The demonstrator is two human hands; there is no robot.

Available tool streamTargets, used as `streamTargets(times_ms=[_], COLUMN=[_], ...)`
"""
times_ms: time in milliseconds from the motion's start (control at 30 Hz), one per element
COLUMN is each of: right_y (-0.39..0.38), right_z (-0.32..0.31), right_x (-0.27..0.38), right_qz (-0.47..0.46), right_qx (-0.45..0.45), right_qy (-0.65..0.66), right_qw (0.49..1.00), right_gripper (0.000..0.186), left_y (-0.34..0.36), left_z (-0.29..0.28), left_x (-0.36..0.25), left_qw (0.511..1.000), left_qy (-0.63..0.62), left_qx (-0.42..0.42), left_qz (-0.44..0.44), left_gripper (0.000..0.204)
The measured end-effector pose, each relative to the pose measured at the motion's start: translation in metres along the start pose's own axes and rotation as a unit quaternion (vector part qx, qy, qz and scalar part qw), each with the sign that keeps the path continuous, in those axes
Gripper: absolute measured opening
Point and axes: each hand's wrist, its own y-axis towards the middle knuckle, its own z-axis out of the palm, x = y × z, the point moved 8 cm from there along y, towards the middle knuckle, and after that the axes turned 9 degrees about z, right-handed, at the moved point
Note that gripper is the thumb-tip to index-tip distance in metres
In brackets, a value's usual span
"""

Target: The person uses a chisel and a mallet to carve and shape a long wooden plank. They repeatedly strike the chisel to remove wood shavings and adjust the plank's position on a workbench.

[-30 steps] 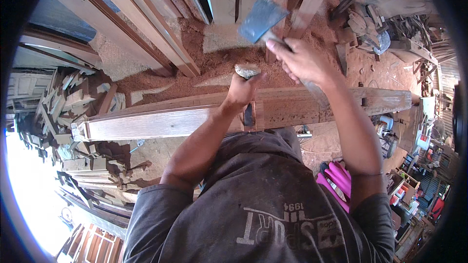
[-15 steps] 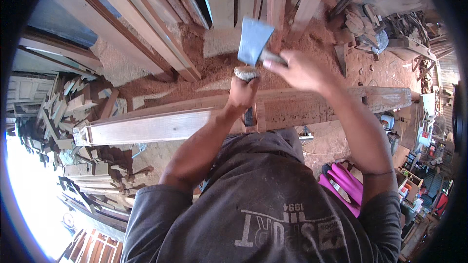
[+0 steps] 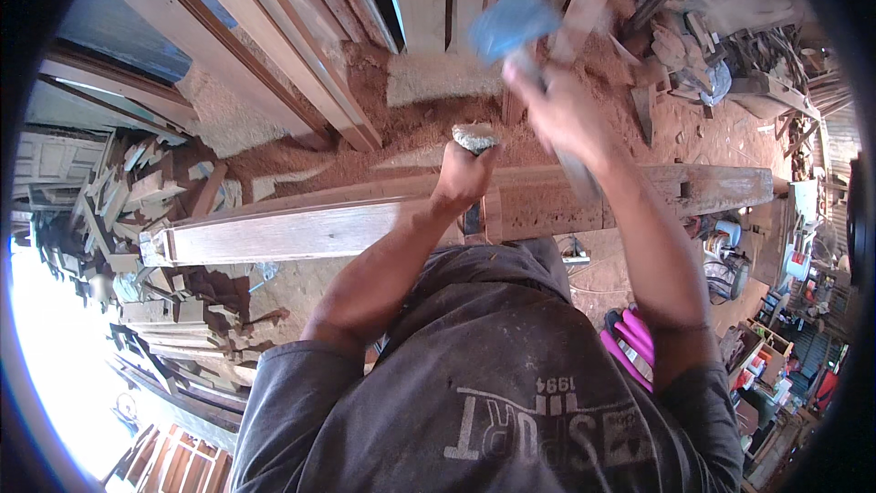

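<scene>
My left hand [image 3: 464, 173] is wrapped round the upright handle of a chisel [image 3: 475, 138], whose pale, frayed top sticks out above the fist. The chisel's dark blade [image 3: 472, 219] shows below the hand, against a long timber beam [image 3: 301, 236] lying crosswise in front of me. Whether the edge is inside a cut is hidden. Up and to the right, my right hand [image 3: 568, 119] grips the handle of a hatchet [image 3: 516, 22]. Its broad grey head is blurred by motion and stands apart from the chisel. A dark square hole [image 3: 684, 190] shows near the beam's right end.
Long planks [image 3: 274, 46] lean at the far side above reddish sawdust [image 3: 401, 119]. Scrap wood [image 3: 155, 187] is heaped at the left, and more offcuts [image 3: 680, 55] at the far right. A pink item [image 3: 630, 338] and cluttered tools [image 3: 776, 347] lie to my right.
The hatchet has risen away from the chisel top, up and to the right, with my right hand. My left hand still holds the chisel in nearly the same place.
</scene>
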Motion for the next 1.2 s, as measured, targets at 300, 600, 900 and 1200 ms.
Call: streamTargets(times_ms=[300, 600, 900, 1200], right_y=[-0.003, -0.019, 0.021, 0.01], right_z=[0.019, -0.018, 0.012, 0.035], right_x=[-0.019, 0.015, -0.005, -0.033], right_qz=[-0.023, -0.065, -0.118, -0.185], right_qx=[0.101, 0.043, 0.024, 0.031], right_qy=[0.092, 0.078, -0.236, -0.198], right_qw=[0.99, 0.994, 0.964, 0.962], right_gripper=[0.058, 0.059, 0.07, 0.067], left_y=[0.011, 0.035, 0.014, -0.009], left_z=[-0.014, -0.007, 0.002, 0.008], left_x=[0.003, 0.018, 0.032, 0.011], left_qw=[0.99, 0.992, 0.999, 0.997], left_qy=[-0.121, -0.098, -0.003, -0.02], left_qx=[-0.049, -0.06, -0.038, -0.044], left_qz=[-0.061, -0.051, -0.027, 0.063], left_gripper=[0.009, 0.007, 0.014, 0.015])
